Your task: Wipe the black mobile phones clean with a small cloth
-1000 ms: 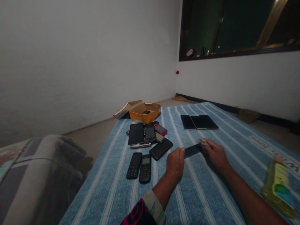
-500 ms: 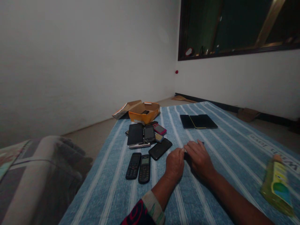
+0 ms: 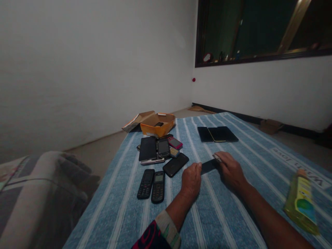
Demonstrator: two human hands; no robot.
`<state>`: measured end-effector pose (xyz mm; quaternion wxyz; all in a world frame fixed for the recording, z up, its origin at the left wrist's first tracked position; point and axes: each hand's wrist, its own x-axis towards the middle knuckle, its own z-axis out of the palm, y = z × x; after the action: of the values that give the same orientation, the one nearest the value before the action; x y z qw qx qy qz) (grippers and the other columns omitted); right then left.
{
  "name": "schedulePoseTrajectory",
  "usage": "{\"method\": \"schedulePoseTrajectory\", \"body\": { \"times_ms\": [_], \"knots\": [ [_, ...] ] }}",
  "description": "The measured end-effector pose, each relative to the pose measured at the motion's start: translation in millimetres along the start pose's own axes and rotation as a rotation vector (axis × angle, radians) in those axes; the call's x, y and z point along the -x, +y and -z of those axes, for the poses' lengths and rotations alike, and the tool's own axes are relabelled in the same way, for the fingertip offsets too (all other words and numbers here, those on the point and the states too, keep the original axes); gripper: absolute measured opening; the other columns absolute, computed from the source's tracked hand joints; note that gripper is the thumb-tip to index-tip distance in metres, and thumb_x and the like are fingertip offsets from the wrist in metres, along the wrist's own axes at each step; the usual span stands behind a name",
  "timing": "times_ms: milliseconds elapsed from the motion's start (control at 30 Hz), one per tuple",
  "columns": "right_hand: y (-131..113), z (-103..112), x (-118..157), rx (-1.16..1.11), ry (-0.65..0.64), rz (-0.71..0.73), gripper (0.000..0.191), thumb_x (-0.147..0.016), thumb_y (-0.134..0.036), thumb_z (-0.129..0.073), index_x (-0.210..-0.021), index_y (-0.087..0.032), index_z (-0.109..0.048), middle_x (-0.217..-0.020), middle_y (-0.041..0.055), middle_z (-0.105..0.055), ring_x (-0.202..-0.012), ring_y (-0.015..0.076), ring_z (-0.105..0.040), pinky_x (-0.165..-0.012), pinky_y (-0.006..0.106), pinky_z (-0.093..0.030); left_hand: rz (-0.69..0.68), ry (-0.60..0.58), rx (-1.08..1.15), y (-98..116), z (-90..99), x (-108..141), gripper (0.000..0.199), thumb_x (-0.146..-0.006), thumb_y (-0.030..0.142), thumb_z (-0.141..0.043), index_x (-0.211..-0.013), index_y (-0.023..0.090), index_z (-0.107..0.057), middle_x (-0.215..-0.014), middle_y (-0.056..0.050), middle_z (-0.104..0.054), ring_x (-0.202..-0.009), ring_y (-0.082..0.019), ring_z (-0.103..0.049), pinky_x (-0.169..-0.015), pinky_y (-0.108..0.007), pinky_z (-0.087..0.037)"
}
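A dark, flat smartphone (image 3: 209, 166) is held level between my two hands, just above the striped cloth. My left hand (image 3: 191, 179) grips its left end, with the fingers closed round it. At the other end my right hand (image 3: 230, 170) pinches the phone by its right edge. Close to my left hand lies a black smartphone (image 3: 176, 165). Two keypad phones, one (image 3: 146, 184) beside the other (image 3: 158, 187), rest to the left. Behind them is a pile with a dark tablet-like slab (image 3: 148, 149), a grey phone (image 3: 163, 148) and a pink phone (image 3: 175, 142).
An opened orange cardboard box (image 3: 155, 130) with a phone inside stands at the far end of the blue striped cloth (image 3: 124, 207). Several dark flat phones (image 3: 225, 134) lie side by side at the back right. A yellow-green bottle (image 3: 302, 204) lies at the right.
My right hand has shifted right, off the middle of the phone, so its dark surface now shows between my hands. My left hand keeps its hold. The view has turned slightly.
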<state>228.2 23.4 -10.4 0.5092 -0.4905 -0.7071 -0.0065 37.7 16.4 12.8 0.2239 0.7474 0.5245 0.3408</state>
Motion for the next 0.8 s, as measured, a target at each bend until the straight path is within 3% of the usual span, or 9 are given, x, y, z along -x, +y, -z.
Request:
{"method": "schedulePoseTrajectory", "body": {
  "times_ms": [100, 233, 300, 533, 800],
  "knots": [
    [-0.2, -0.5, -2.6, -0.16, 0.056, -0.224, 0.03, -0.09, -0.033, -0.051, -0.104, -0.02, -0.073, -0.104, 0.0093, -0.071, -0.098, 0.0244, -0.065, -0.088, 0.04, -0.051, 0.006, 0.0, -0.004, 0.5, 0.6, -0.2, 0.034, -0.099, 0.022, -0.035, -0.069, 0.021, -0.051, -0.061, 0.002, -0.053, -0.061, -0.015, -0.055, -0.061, -0.025, -0.04],
    [-2.6, -1.0, -5.2, -0.359, 0.079, -0.566, 0.038, -0.08, -0.039, -0.058, -0.104, -0.016, -0.075, -0.09, 0.0072, -0.073, -0.075, 0.0225, -0.065, -0.063, 0.034, -0.052, 0.014, 0.005, -0.009, 1.2, 1.5, -1.0, 0.034, -0.099, 0.021, -0.035, -0.068, 0.022, -0.051, -0.061, 0.002, -0.052, -0.061, -0.015, -0.055, -0.062, -0.026, -0.04],
    [-4.5, -0.9, -6.4, -0.406, 0.08, -0.654, 0.04, -0.077, -0.039, -0.06, -0.106, -0.015, -0.075, -0.084, 0.0066, -0.073, -0.067, 0.0205, -0.063, -0.054, 0.03, -0.049, 0.015, 0.007, -0.011, 1.2, 1.7, -1.3, 0.034, -0.099, 0.021, -0.035, -0.068, 0.022, -0.05, -0.061, 0.002, -0.052, -0.061, -0.015, -0.055, -0.062, -0.026, -0.039],
    [-4.7, 0.4, -8.2, -0.368, 0.065, -0.59, 0.04, -0.076, -0.039, -0.058, -0.104, -0.017, -0.076, -0.09, 0.0071, -0.074, -0.069, 0.0204, -0.064, -0.054, 0.03, -0.049, 0.015, 0.018, -0.02, -0.7, 1.6, -2.8, 0.035, -0.098, 0.021, -0.034, -0.067, 0.022, -0.049, -0.06, 0.002, -0.051, -0.061, -0.015, -0.054, -0.062, -0.026, -0.038],
    [5.6, -1.2, -4.8, -0.252, 0.004, -0.524, 0.038, -0.082, -0.036, -0.051, -0.103, -0.017, -0.075, -0.069, 0.0025, -0.067, -0.062, 0.0194, -0.061, -0.056, 0.03, -0.05, 0.002, 0.03, -0.019, -2.6, 1.7, -3.5, 0.034, -0.097, 0.022, -0.035, -0.066, 0.022, -0.049, -0.061, 0.001, -0.052, -0.06, -0.015, -0.055, -0.063, -0.026, -0.039]
  ]
}}
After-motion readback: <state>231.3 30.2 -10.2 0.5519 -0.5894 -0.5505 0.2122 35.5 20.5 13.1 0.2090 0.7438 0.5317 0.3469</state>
